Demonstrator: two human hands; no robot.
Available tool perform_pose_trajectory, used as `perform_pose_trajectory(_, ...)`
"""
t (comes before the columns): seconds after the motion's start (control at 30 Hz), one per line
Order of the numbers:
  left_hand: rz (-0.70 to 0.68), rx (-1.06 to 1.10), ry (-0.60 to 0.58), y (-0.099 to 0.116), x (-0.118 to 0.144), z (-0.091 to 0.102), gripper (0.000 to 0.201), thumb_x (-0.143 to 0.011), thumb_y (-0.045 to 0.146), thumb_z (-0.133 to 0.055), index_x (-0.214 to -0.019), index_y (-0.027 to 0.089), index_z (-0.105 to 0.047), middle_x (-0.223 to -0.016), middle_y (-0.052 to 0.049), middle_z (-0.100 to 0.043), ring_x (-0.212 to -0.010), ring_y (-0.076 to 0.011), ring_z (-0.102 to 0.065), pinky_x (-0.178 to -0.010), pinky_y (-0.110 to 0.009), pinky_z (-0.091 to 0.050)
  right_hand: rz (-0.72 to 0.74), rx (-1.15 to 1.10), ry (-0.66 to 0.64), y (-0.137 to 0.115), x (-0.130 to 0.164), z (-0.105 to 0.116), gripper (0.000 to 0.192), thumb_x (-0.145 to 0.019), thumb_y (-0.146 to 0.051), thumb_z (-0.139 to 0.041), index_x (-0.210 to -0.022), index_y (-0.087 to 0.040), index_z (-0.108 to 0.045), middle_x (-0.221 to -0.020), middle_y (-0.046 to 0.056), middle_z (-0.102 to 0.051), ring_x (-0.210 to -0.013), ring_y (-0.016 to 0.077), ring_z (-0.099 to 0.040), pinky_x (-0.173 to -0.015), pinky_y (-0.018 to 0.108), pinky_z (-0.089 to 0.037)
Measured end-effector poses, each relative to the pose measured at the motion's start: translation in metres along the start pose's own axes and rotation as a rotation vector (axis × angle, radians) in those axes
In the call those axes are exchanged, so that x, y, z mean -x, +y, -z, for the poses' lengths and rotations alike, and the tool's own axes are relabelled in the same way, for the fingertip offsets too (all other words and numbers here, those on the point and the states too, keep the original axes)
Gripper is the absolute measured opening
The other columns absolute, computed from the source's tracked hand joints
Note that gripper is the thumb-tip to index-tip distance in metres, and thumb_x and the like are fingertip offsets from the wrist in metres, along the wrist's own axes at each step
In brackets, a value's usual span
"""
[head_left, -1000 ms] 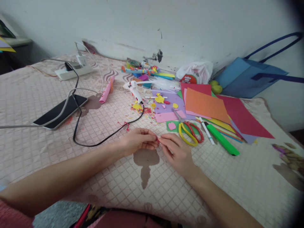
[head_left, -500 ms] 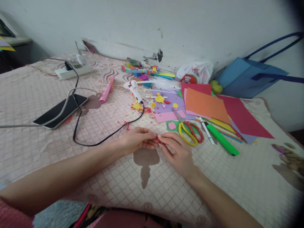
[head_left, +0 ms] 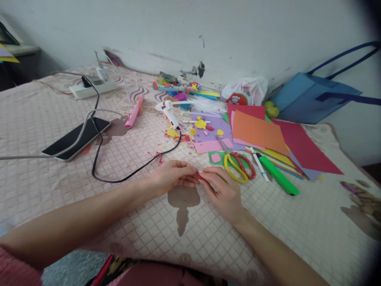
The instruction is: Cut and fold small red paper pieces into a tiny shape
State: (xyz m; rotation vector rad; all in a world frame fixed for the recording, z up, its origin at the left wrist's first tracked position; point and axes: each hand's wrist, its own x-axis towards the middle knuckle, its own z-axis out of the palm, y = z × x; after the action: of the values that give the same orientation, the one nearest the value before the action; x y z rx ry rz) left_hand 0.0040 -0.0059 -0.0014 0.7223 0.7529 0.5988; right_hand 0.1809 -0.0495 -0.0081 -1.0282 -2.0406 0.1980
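Between the fingertips of both hands is a small red piece (head_left: 199, 175), mostly hidden, so its shape and material cannot be made out. My left hand (head_left: 177, 174) pinches it from the left, and my right hand (head_left: 222, 190) pinches it from the right. Just beyond the right hand lie scissors (head_left: 236, 169) with one yellow and one red handle. A green foam scrap (head_left: 218, 157) with a pink cut-out on it is beside their blades. Farther off, a white glue gun (head_left: 169, 114) rests on the cloth among small yellow and red scraps.
Coloured sheets (head_left: 258, 133) are stacked at the right, near a green cutter or marker (head_left: 279, 174) and a white pen (head_left: 259, 164). A blue bag (head_left: 312, 97) stands against the wall. At left lie a dark phone (head_left: 77, 139), a power strip (head_left: 93, 90) and a looping black cord (head_left: 119, 181).
Almost nothing differs. Both hands stay in place on the small red piece, with only a slight shift of the fingertips.
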Motion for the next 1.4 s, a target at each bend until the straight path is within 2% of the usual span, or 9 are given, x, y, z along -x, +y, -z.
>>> perform_pose_trajectory(0.13,-0.049,-0.047,-0.004,0.002,0.003,-0.004,0.018,-0.076,0.026,-0.067,-0.078,0.009,-0.063,-0.075,-0.007,-0.069,-0.070,-0.0117,-0.065,-0.071,-0.024,-0.049,-0.080,-0.062,0.048,-0.005,-0.003,0.003,0.023,-0.084,-0.009,-0.052,-0.097,-0.025,-0.063,-0.091,0.004,-0.064,-0.086,0.0188,-0.062,-0.078,0.036,-0.051)
perform_pose_trajectory(0.3,-0.171,-0.204,-0.039,0.005,0.006,-0.008,0.018,-0.072,0.021,-0.071,-0.083,0.011,-0.062,-0.076,-0.004,-0.067,-0.071,-0.0104,-0.062,-0.069,-0.023,-0.047,-0.350,-0.281,0.081,-0.009,-0.007,0.005,0.012,-0.085,-0.017,-0.056,-0.086,-0.024,-0.065,-0.089,0.003,-0.063,-0.084,0.0180,-0.059,-0.074,0.034,-0.050)
perform_pose_trajectory(0.5,-0.361,-0.494,0.049,0.003,0.007,-0.009,0.017,-0.072,0.025,-0.069,-0.078,0.011,-0.062,-0.076,-0.005,-0.068,-0.071,-0.0135,-0.062,-0.067,-0.025,-0.048,-0.527,-0.509,0.053,-0.008,-0.004,0.001,0.008,-0.085,-0.025,-0.057,-0.083,-0.022,-0.064,-0.088,0.002,-0.060,-0.069,0.0132,-0.056,-0.062,0.027,-0.048)
perform_pose_trajectory(0.63,-0.427,-0.648,0.112,0.003,0.010,-0.010,0.014,-0.076,0.026,-0.066,-0.077,0.012,-0.064,-0.073,-0.004,-0.067,-0.067,-0.0119,-0.060,-0.063,-0.022,-0.047,-0.547,-0.532,0.069,-0.009,-0.006,0.002,0.006,-0.084,-0.024,-0.058,-0.081,-0.022,-0.063,-0.085,0.002,-0.059,-0.065,0.0122,-0.055,-0.060,0.026,-0.048)
perform_pose_trajectory(0.73,-0.455,-0.689,0.111,0.004,0.011,-0.009,0.016,-0.076,0.027,-0.065,-0.076,0.012,-0.064,-0.072,-0.003,-0.065,-0.065,-0.0106,-0.057,-0.060,-0.020,-0.044,-0.547,-0.558,0.037,-0.009,-0.009,0.005,0.006,-0.083,-0.024,-0.060,-0.079,-0.021,-0.063,-0.082,0.001,-0.058,-0.065,0.0120,-0.055,-0.059,0.025,-0.047)
perform_pose_trajectory(0.97,-0.325,-0.606,0.034,0.005,0.005,-0.003,0.017,-0.076,0.028,-0.064,-0.073,0.012,-0.060,-0.067,-0.002,-0.062,-0.059,-0.0091,-0.055,-0.055,-0.019,-0.042,-0.633,-0.755,-0.105,0.000,-0.009,0.008,0.032,-0.094,-0.038,-0.040,-0.085,-0.019,-0.063,-0.067,0.001,-0.059,-0.062,0.0135,-0.057,-0.060,0.027,-0.046)
perform_pose_trajectory(1.17,-0.345,-0.712,0.009,0.006,0.008,-0.005,0.013,-0.075,0.024,-0.063,-0.072,0.012,-0.061,-0.066,-0.001,-0.062,-0.060,-0.0091,-0.054,-0.055,-0.019,-0.042,-0.595,-0.562,-0.177,0.001,-0.011,0.009,0.011,-0.082,-0.028,-0.061,-0.077,-0.018,-0.060,-0.067,-0.001,-0.057,-0.061,0.0114,-0.052,-0.055,0.023,-0.042)
perform_pose_trajectory(1.3,-0.402,-0.820,0.049,0.006,0.010,-0.008,0.012,-0.076,0.023,-0.061,-0.072,0.012,-0.061,-0.066,-0.001,-0.061,-0.060,-0.0093,-0.054,-0.055,-0.019,-0.042,-0.532,-0.426,-0.169,-0.002,-0.011,0.009,0.013,-0.083,-0.021,-0.057,-0.071,-0.018,-0.057,-0.067,-0.002,-0.054,-0.062,0.0113,-0.050,-0.055,0.023,-0.039)
perform_pose_trajectory(1.4,-0.394,-0.804,0.059,0.006,0.009,-0.008,0.013,-0.077,0.025,-0.060,-0.076,0.012,-0.063,-0.069,-0.002,-0.063,-0.062,-0.0098,-0.055,-0.055,-0.019,-0.042,-0.526,-0.415,-0.156,-0.004,-0.011,0.009,0.015,-0.085,-0.022,-0.055,-0.071,-0.018,-0.056,-0.066,-0.002,-0.053,-0.062,0.0112,-0.049,-0.055,0.023,-0.038)
